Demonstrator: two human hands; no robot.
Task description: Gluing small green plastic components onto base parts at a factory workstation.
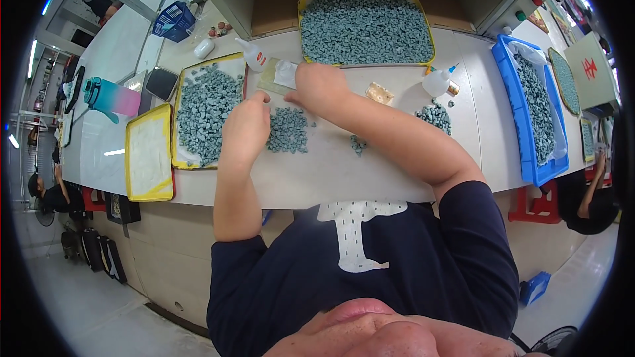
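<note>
My left hand [246, 125] is closed, its fingertips low by the right rim of a yellow-edged tray [208, 116] of grey-green stone chips. Anything pinched in it is too small to make out. Just right of it lies a loose pile of chips [288, 130] on the table. My right hand [322, 89] is curled shut beside a small white block [286, 74] that rests on a flat greenish pad [266, 82]. Its fingers hide whatever they grip. A white squeeze bottle [251, 55] stands just beyond the pad.
A large yellow-rimmed tray [367, 26] of chips sits at the back. On the right are a blue-tipped bottle [436, 82], a dark chip pile [434, 118] and a blue crate [512, 86]. An empty yellow tray [149, 152], phone [161, 84] and water bottle [109, 97] stand left.
</note>
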